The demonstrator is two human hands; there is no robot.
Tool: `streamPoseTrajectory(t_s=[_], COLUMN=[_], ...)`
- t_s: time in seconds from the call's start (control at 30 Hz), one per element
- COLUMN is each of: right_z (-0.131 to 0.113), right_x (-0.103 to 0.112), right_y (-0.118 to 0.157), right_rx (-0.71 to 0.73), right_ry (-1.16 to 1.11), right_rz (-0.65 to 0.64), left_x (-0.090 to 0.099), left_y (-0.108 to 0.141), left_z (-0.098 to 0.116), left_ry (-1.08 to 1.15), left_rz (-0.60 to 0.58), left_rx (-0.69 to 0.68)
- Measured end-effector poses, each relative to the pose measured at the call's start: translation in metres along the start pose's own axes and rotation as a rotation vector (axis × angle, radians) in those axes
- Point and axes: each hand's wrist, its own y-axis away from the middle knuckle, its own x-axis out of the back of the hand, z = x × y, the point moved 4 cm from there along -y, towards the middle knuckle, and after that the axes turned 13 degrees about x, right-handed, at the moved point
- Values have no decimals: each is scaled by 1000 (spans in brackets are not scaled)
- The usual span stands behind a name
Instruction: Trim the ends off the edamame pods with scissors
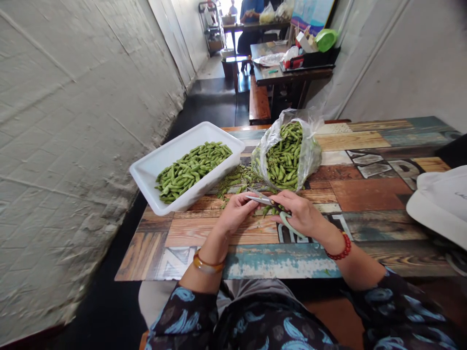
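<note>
In my right hand (301, 214) is a pair of scissors (289, 224) with pale green handles, its blades a little apart and pointing left. The blade tips reach the fingers of my left hand (238, 212), which are pinched together; whatever they hold is hidden. Just beyond my hands, a clear plastic bag (309, 154) lies with its mouth toward me, full of green soybean pods (286, 160). Trimmed green bits (233, 181) and a few pods are scattered between bag and tub. To the left, a white plastic tub (215, 182) holds many more pods.
The wood-patterned table (255, 257) runs across in front of me. A white cap (441, 204) lies at its right end. A rough white wall (73, 121) stands at left. Farther back are a bench (259, 99), another table with a black tray (317, 61), and a person in blue (251, 9).
</note>
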Motion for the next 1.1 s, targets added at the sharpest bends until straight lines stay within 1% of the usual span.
streamPoseTrajectory(t_s=[0.13,0.37,0.53,0.67,0.77,0.87,0.93,0.97,1.03,1.1], right_z=[-1,3,3,3,6,13,19,21,23,22], right_x=[2,-2,-2,-1,1,7,14,17,20,21], right_y=[-1,2,3,4,3,3,4,5,5,4], right_rx=[-6,16,55,60,42,-7,-47,-63,-88,-97], right_ry=[7,-16,-28,-15,-23,-6,42,67,99,101], right_rz=[0,0,-3,-31,-42,57,150,187,227,239], left_x=[-2,-3,-1,0,1,4,4,4,-1,-10], left_y=[1,0,-1,-1,0,-1,-3,-4,-6,-8], left_z=[2,-2,-6,-6,-4,-3,-4,-4,-4,-4], left_ry=[0,-1,-2,-19,-32,-24,-104,-193,-447,-732], left_rz=[9,-3,-38,-48,2,74,113,139,207,263], left_rx=[5,94,90,68,60,70,42,6,-95,-171])
